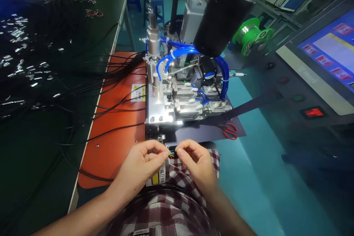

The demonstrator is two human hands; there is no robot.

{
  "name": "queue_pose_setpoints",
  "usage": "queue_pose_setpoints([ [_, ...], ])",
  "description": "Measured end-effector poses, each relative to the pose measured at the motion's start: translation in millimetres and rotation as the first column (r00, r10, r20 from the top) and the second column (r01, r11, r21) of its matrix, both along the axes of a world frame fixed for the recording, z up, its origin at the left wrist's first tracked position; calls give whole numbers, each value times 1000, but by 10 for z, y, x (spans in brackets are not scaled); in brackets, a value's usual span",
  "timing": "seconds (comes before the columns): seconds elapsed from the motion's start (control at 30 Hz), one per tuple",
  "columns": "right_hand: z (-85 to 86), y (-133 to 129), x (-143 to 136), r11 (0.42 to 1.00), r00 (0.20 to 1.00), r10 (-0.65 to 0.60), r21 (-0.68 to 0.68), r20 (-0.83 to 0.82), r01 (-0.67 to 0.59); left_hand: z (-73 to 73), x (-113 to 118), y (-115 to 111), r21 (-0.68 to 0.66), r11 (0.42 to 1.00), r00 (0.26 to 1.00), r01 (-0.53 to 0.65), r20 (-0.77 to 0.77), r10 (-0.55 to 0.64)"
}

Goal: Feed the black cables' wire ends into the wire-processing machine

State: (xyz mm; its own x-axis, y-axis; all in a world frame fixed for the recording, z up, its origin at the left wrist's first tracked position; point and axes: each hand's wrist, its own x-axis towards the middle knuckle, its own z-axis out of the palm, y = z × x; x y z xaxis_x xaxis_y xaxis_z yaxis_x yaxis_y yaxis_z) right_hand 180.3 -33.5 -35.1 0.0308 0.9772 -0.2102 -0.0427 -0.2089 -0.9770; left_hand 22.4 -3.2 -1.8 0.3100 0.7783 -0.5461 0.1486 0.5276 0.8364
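Note:
Thin coloured wires (171,153), among them red, yellow, green and blue, stick out from the pinched fingertips of my left hand (151,158). My right hand (196,158) is just to the right of them, thumb and forefinger pressed together; whatever lies between those fingertips is too small to make out. Both hands are low in front of the metal machine (188,99) with its blue air tubes (182,50). Below my left hand a white and yellow label (156,179) shows on a part near my lap.
Black cables (121,128) run across the orange board (110,118) to a dark table (91,37) at left. Red-handled scissors (230,131) lie right of the machine. A green spool (249,35) and control panel (315,77) stand at right.

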Motion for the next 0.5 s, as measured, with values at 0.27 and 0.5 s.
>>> queue_pose_setpoints([
  [0.27,30,-14,-18,998,999,40,-39,-32,-41,-29,2,0,9,1000,1000,8,-1,-8],
  [0.5,42,9,-32,993,994,51,-99,-97,-60,-26,-6,3,21,1000,1000,2,-5,-2],
])
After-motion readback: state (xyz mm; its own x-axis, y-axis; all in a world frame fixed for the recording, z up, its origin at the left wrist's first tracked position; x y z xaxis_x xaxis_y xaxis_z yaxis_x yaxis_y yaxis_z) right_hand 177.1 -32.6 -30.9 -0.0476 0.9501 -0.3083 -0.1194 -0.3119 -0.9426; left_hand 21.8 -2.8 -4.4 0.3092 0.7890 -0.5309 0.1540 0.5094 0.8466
